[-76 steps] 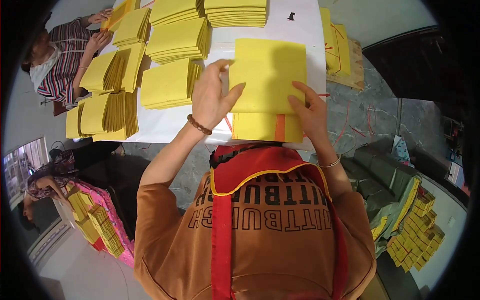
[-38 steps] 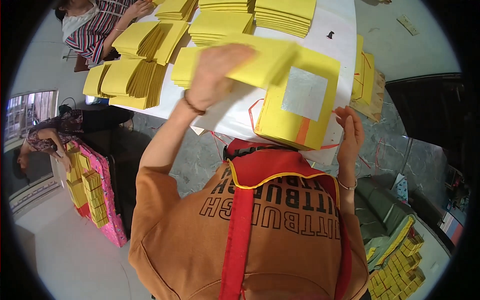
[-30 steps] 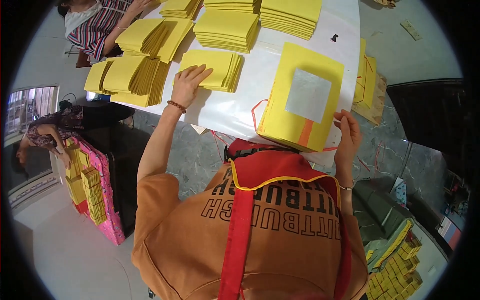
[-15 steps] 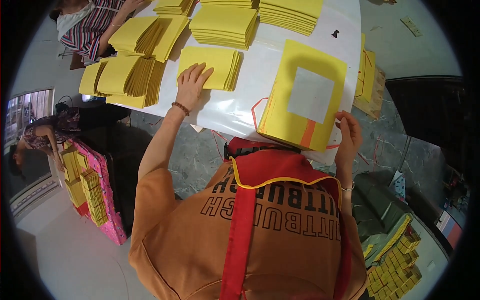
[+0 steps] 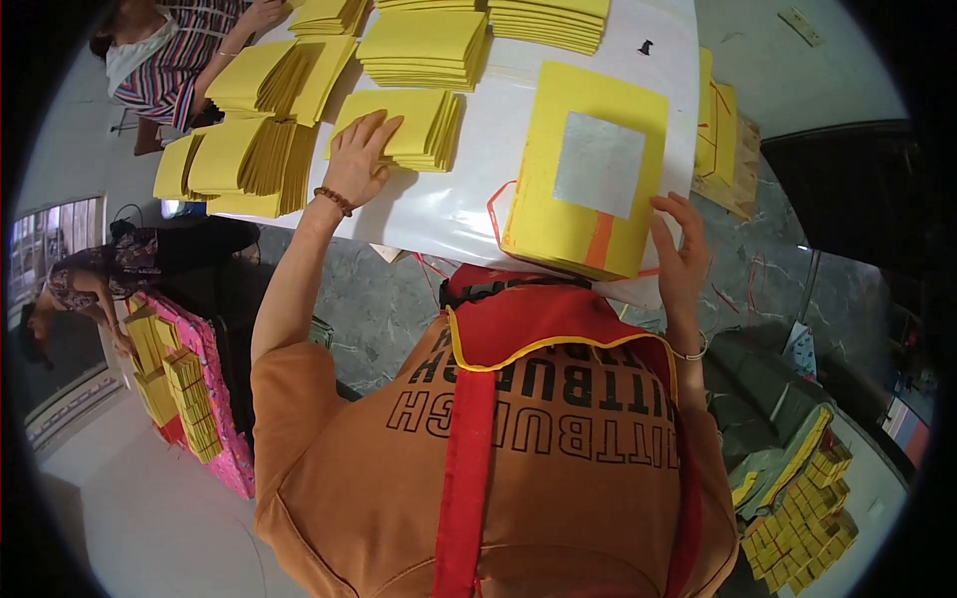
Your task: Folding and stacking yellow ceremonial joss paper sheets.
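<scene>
Resting on folded stack (image 5: 427,112) — L hand (image 5: 354,164), grip unclear; R hand (image 5: 682,247), loosely parted — by yellow block (image 5: 556,207).

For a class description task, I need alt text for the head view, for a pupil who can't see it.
A person's left hand rests on a stack of folded yellow sheets on a white table, while the right hand is beside a larger yellow stack topped with a grey square. More yellow stacks lie toward the upper left, near a striped-top co-worker.
</scene>
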